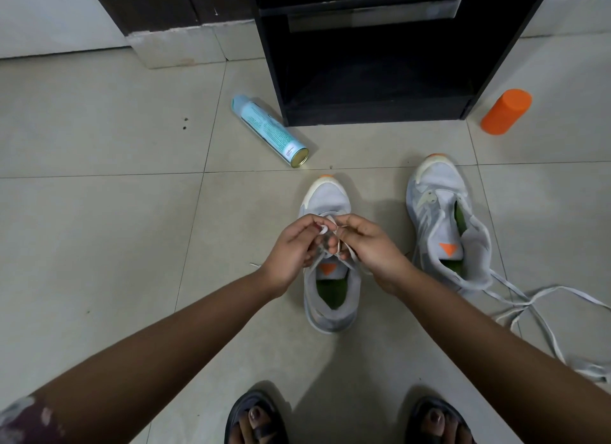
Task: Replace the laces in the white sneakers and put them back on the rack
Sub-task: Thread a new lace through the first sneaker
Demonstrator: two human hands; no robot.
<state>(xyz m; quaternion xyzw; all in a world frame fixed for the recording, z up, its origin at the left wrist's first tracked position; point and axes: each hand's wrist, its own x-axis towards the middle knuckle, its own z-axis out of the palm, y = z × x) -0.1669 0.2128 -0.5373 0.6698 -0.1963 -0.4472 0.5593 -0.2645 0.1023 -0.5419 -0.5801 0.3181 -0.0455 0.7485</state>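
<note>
**shoefan:** Counting two white sneakers here: left sneaker [330, 291] standing mid-floor, right sneaker [443, 219] sitting just right of it, tongue flopping open.

**tilefloor:** Yep. Seeing left hand [291, 248] and right hand [370, 245] both pinching one lace [323, 228], hiding the left sneaker's eyelets. Also noticing one loose lace [528, 302] trailing off right.

**shoefan:** Facing one black rack [377, 114] far side, insides too dark for telling. Spotting one spray can [269, 128] lying far left, one orange cylinder [506, 111] standing far right.

Cloth on the sneaker [325, 199] is looking matt, the floor tiles [99, 212] are shining smooth, metal on the spray can [269, 129] is gleaming.
</note>
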